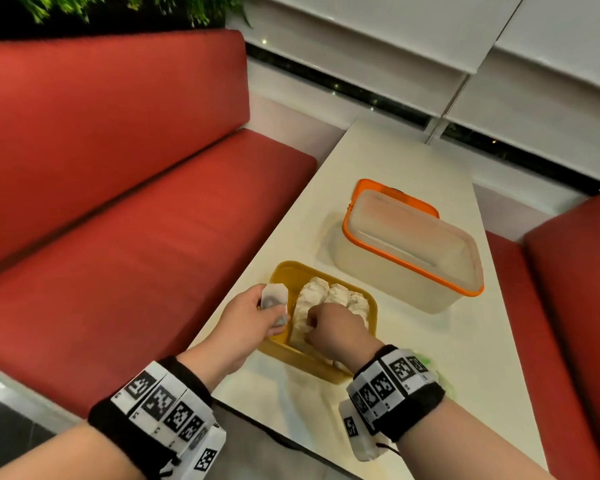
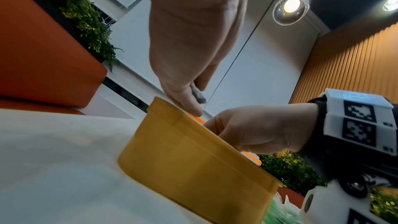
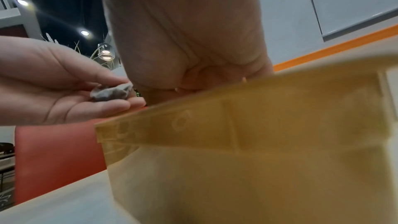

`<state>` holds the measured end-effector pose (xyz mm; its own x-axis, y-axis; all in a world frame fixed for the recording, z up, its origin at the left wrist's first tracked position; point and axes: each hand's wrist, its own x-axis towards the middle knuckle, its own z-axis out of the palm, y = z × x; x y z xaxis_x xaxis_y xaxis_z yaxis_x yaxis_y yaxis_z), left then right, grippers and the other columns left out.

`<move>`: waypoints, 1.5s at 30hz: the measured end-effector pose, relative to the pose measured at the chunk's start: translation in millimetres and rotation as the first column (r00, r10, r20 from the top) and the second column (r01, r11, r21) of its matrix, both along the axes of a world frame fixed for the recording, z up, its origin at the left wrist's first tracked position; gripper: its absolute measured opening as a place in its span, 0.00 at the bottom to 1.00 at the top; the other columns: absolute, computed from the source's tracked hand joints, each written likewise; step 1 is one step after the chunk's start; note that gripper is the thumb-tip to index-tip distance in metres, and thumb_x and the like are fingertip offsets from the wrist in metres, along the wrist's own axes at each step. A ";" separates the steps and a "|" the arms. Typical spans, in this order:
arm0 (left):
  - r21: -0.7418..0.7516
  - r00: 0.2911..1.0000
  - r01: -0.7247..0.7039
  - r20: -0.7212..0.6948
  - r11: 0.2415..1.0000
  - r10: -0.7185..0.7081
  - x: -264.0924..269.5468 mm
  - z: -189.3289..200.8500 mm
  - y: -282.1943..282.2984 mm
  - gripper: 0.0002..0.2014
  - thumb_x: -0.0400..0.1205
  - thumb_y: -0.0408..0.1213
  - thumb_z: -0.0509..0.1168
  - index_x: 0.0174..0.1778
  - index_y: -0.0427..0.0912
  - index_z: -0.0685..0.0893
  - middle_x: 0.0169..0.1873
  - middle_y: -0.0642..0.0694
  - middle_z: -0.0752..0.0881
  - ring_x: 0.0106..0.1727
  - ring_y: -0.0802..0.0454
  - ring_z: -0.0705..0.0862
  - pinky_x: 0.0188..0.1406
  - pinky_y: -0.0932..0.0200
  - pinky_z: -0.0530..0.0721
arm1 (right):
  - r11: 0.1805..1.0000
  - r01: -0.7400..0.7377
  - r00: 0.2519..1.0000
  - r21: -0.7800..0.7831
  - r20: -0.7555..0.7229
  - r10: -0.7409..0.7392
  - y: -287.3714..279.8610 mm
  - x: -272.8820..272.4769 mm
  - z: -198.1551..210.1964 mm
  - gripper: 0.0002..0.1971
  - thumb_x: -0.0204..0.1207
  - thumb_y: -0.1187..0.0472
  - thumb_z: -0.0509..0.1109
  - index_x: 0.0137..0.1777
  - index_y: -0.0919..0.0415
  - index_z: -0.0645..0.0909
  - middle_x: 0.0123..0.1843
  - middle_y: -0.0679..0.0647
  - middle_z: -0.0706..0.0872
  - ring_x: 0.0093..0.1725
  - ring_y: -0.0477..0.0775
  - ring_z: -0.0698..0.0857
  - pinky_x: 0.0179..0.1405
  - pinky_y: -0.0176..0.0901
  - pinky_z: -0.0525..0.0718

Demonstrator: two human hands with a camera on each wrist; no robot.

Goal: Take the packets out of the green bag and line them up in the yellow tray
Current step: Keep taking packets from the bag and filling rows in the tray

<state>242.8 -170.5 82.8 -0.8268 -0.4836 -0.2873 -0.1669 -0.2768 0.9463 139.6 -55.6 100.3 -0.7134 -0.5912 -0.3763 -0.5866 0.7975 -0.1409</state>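
Head view of a pale table (image 1: pixel 388 161) set between red bench seats (image 1: pixel 118 202). The yellow tray (image 1: pixel 284 271) stands near the table's left edge, with a translucent lidded box with an orange rim (image 1: pixel 406 251) just beyond it on the far right. Two white crumpled packets (image 1: pixel 309 299) lie side by side along the tray's middle and right. The left hand (image 1: pixel 246 323) is held over the tray's left rim, its thumb and fingers pinching a small white-and-grey packet (image 1: pixel 274 299); the right wrist view shows this packet (image 3: pixel 112 92) resting on the fingertips with the thumb pressed on top. The right hand (image 1: pixel 333 327) reaches down into the near part of the tray with its fingers curled over the packets there; whether it actually grips one cannot be told, since the fingertips are hidden behind the tray wall in the wrist views. The green bag (image 1: pixel 426 362) is only partly visible on the table, just behind the right wrist band (image 1: pixel 392 382), near the tray's near right corner.
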 end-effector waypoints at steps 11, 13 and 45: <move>-0.276 0.991 0.120 0.090 0.954 -0.098 -9.5 1.1 3.1 0.07 0.78 0.29 0.69 0.50 0.42 0.85 0.40 0.47 0.87 0.35 0.53 0.87 0.39 0.57 0.89 | 0.969 0.051 0.998 -0.242 0.047 -0.041 8.3 -8.7 23.1 0.18 0.71 0.59 0.66 0.62 0.50 0.80 0.54 0.48 0.84 0.53 0.52 0.81 0.53 0.43 0.81; -0.357 0.986 0.161 0.099 0.920 -0.134 -12.0 1.9 4.8 0.06 0.77 0.29 0.69 0.45 0.45 0.84 0.35 0.49 0.86 0.32 0.55 0.86 0.34 0.63 0.85 | 0.890 0.083 0.988 -0.449 0.156 -0.014 10.5 -7.8 35.7 0.22 0.71 0.59 0.71 0.66 0.50 0.78 0.53 0.45 0.82 0.49 0.47 0.80 0.42 0.31 0.77; -0.489 0.990 0.122 0.121 0.863 -0.071 -15.9 1.8 -1.1 0.11 0.75 0.28 0.66 0.37 0.51 0.80 0.38 0.49 0.85 0.37 0.53 0.80 0.42 0.60 0.80 | 0.959 -0.284 0.952 -0.024 0.111 0.285 -5.6 -5.4 -7.3 0.04 0.77 0.61 0.65 0.44 0.58 0.81 0.40 0.54 0.82 0.41 0.54 0.78 0.38 0.41 0.71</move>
